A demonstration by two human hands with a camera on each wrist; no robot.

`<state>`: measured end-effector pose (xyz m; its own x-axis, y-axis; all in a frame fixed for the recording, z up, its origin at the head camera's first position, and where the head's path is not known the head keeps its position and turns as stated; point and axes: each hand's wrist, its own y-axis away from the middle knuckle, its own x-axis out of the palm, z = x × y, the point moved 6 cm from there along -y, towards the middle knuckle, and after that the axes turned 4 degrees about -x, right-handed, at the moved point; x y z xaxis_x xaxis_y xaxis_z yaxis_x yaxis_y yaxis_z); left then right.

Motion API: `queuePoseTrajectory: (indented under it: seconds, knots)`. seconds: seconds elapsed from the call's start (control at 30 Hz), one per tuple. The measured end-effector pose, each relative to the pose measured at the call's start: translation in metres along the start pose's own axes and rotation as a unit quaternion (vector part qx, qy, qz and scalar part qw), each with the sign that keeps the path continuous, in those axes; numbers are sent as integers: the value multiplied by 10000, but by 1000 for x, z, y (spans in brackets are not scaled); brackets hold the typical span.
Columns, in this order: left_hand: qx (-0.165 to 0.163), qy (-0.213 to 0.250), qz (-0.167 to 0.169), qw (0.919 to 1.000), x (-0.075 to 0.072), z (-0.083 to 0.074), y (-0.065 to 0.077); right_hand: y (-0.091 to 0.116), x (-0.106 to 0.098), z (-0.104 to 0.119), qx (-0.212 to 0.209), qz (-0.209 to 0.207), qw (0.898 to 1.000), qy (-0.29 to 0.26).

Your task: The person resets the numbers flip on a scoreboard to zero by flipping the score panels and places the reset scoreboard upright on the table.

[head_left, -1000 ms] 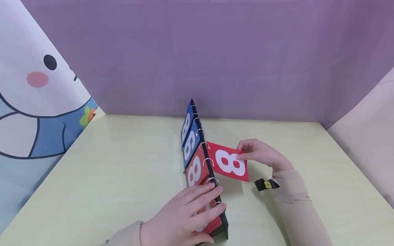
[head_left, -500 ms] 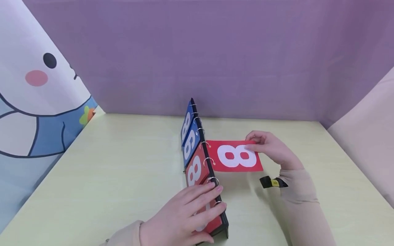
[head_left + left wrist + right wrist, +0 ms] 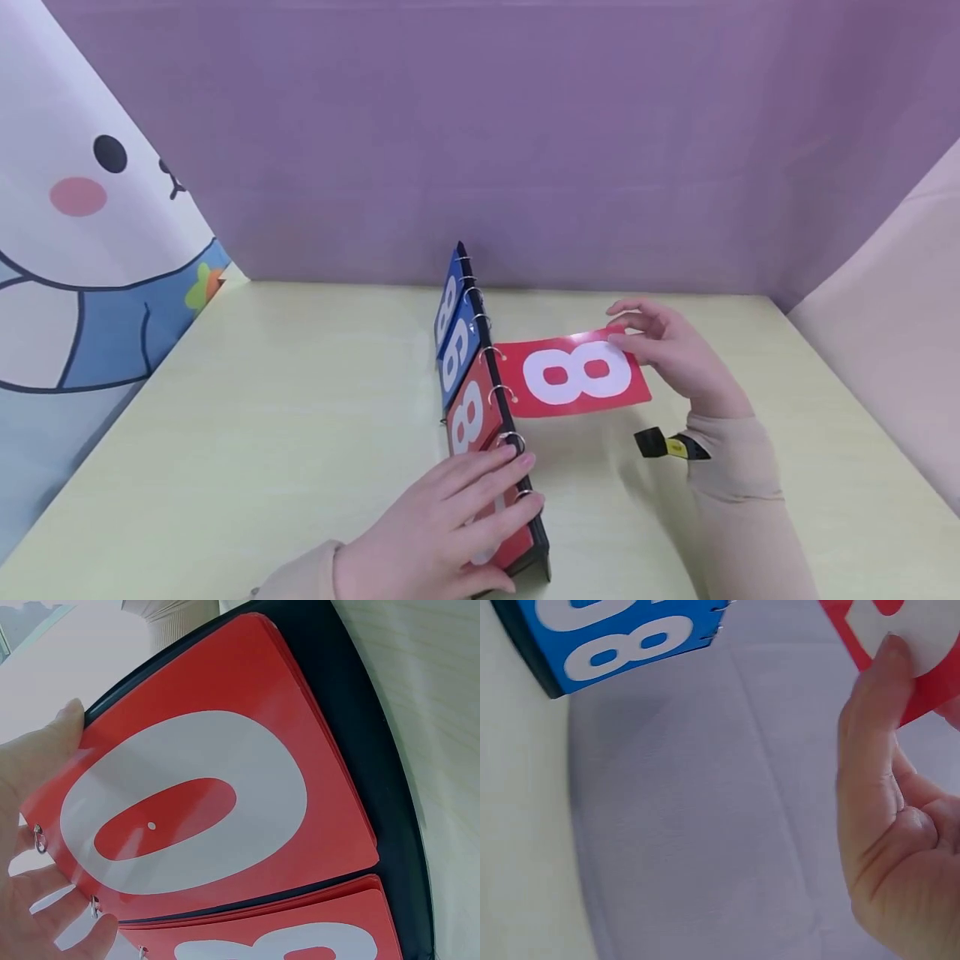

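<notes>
A flip scoreboard [image 3: 542, 546] with ring-bound number cards stands like a tent on the table. My left hand [image 3: 442, 521] grips its near end, fingers across the top edge and thumb at the side. Under that hand lies a red card with a white 0 [image 3: 274, 761]. My right hand [image 3: 678, 354] pinches the outer far corner of a red 8 card [image 3: 517, 379] between thumb and fingers. The card sticks out to the right from its rings, nearly level above the table. In the right wrist view, my thumb [image 3: 881, 697] presses on the card's face.
Blue cards [image 3: 455, 354] showing 8 and 9 hang on the scoreboard's far half, and another red 8 card [image 3: 468, 417] beside them. A purple cloth [image 3: 480, 150] closes off the back. A cartoon-print cloth [image 3: 67, 317] hangs at the left.
My right hand has moved right and away from me, swinging the red 8 card outward and up until nearly level. My left hand keeps its place on the scoreboard.
</notes>
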<state>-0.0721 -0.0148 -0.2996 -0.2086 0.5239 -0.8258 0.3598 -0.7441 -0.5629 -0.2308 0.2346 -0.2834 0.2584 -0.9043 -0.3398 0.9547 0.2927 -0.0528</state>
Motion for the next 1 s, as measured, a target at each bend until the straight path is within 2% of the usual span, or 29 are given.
queuePoseTrajectory:
  seconds: [0.2,0.4,0.5,0.63,0.77,1.0]
  knots:
    - [102,5,-51,9999,-2,-1,0,11,-3,14,-126,-74,9990,-429]
    - [94,54,28,9999,-2,-1,-1,20,2,26,-124,142,9998,-115]
    - [66,43,13,10000,-2,0,-1,24,6,35,-390,282,9988,-110]
    - [71,23,-14,10000,-3,0,-2,31,12,51,-1033,354,9928,-491]
    - [64,10,-27,10000,-3,0,-1,38,21,64,-1530,190,9859,-643]
    - [43,23,-59,10000,-2,1,-1,41,40,76,-1859,-454,9795,-632]
